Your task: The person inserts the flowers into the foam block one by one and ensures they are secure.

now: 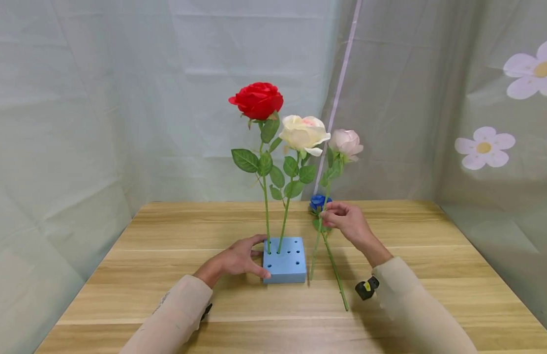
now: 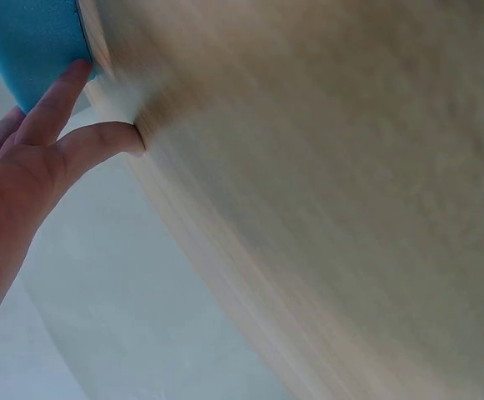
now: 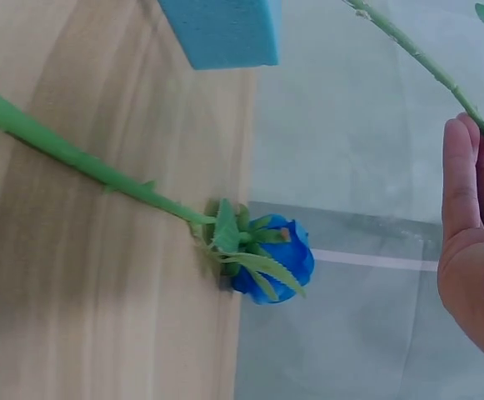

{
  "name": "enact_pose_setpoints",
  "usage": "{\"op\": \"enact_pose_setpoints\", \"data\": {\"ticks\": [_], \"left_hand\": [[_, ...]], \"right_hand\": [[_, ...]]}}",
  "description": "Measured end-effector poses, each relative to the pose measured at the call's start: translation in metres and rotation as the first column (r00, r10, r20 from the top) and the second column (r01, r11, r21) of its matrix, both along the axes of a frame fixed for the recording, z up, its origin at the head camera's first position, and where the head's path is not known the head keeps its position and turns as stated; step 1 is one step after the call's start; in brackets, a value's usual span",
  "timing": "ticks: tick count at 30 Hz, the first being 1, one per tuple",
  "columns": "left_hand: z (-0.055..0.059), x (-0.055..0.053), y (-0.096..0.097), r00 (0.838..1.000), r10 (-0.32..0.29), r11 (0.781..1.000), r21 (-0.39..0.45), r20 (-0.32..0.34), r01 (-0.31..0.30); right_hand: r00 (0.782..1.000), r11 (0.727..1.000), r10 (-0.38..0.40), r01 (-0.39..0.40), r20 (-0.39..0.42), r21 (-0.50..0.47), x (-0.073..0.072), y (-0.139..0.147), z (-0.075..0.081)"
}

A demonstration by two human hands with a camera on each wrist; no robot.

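Note:
A light blue block (image 1: 284, 265) with several holes in its top sits on the table. My left hand (image 1: 240, 256) grips its left side, thumb at the front corner and fingers toward the back. A red rose (image 1: 257, 101) and a cream rose (image 1: 303, 133) stand upright in the block's left holes. My right hand (image 1: 348, 223) pinches the green stem of a pale pink rose (image 1: 346, 144), bloom up. That stem slants down, its lower end beside the block's right side. A blue rose (image 3: 276, 260) lies behind it on the table.
The wooden table (image 1: 167, 275) has a pale curtain (image 1: 189, 98) behind it and curtains on both sides. White flower prints (image 1: 484, 147) mark the right curtain. The blue rose's long stem (image 1: 336, 275) points toward the front right.

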State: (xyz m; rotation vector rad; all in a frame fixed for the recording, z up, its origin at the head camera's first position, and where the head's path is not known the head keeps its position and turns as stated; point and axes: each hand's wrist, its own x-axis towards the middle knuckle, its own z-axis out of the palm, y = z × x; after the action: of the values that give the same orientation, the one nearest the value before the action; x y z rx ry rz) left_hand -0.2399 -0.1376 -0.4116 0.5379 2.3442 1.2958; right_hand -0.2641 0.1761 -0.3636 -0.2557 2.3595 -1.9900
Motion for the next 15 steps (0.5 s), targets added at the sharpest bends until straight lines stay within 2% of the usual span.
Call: {"op": "enact_pose_setpoints", "data": {"ticks": [15], "left_hand": [[-0.001,-0.001,0.000,1.000,0.011,1.000,-0.014,0.012,-0.010]], "right_hand": [[0.997,1.000,-0.016,0.014,-0.074,-0.022,-0.006,-0.009,0.019]]}}
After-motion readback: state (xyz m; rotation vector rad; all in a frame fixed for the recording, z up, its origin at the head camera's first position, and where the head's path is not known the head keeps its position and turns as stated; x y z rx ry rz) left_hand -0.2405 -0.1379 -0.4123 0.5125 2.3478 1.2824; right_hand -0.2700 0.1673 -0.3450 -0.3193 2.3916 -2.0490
